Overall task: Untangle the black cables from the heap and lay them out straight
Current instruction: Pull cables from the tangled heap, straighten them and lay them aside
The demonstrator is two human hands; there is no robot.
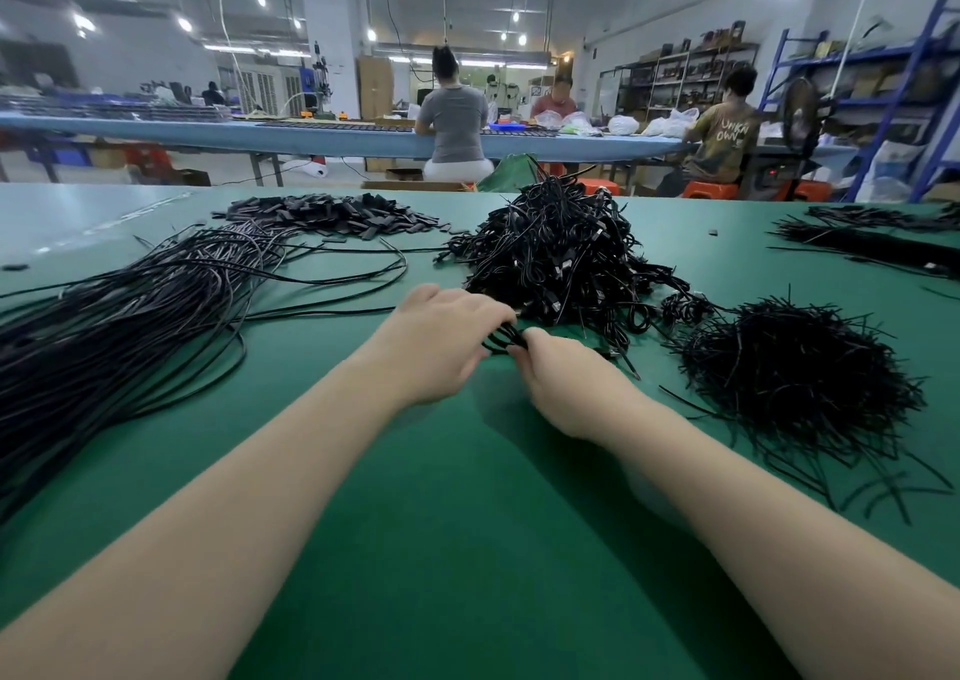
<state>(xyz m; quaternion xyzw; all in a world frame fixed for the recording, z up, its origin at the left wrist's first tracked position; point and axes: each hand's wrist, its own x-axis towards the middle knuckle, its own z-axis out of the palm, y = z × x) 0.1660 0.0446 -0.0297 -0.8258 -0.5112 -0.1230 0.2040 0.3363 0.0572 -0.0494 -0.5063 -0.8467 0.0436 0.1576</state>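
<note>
I see both hands meeting at the near edge of the tangled heap [561, 258] of black cables on the green counter [467, 549]. The left hand [441, 347] comes in palm down with its fingers [493, 318] curled over a small bundle of cable loops [506, 339]; the right hand [566, 383] pinches the same loops from the other side. Most of both hands' fingertips are hidden behind the knuckles and the cables, so I cannot make out exactly how many strands each one holds, only that both grip the bundle between them.

The heap stands just beyond the hands, its strands too dense to follow singly. To the left a wide sheaf of straightened cables [130, 326] lies along the counter, and its near end runs out of view at the left edge. To the right sits a bristly pile of short black ties [795, 383], near the heap but apart from the hands. Farther back on the left is a flat spread of small black pieces [332, 214], whose kind I cannot tell. At the far right, more laid-out bundles [872, 243] are cut off by the edge.

Behind the counter, three people sit at a long blue bench [208, 134]; the far room is blurred.
</note>
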